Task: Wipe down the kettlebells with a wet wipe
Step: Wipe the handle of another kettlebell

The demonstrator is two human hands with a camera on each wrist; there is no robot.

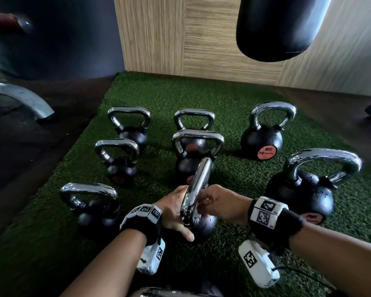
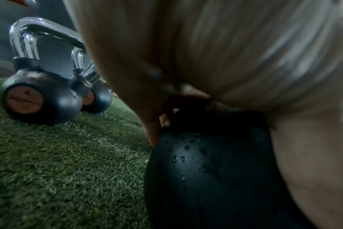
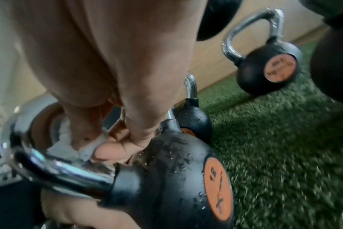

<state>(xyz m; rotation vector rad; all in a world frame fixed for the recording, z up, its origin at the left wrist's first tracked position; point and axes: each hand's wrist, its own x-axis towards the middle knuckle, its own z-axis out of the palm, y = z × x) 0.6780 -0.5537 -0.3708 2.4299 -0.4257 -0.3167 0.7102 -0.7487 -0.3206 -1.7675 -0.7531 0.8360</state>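
Turf point(image 1: 234, 108) | right hand point(image 1: 221, 202) pinches wipe point(image 3: 68, 136) | left hand point(image 1: 171, 209) steadies kettlebell point(image 1: 201, 226)

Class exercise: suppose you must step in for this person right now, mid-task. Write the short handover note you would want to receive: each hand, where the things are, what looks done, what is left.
Left hand: steadies the near kettlebell, palm against its ball, thumb lying along it.
Right hand: fingers curled round a white wipe, pressing it inside the chrome handle where it meets the ball.
The near kettlebell stands on the green turf with droplets on its ball. Seven more kettlebells stand around it; the large one on the right also shows droplets.
Done: which others are already wiped cannot be told.
Left: finish this handle and ball, then go through the rest.
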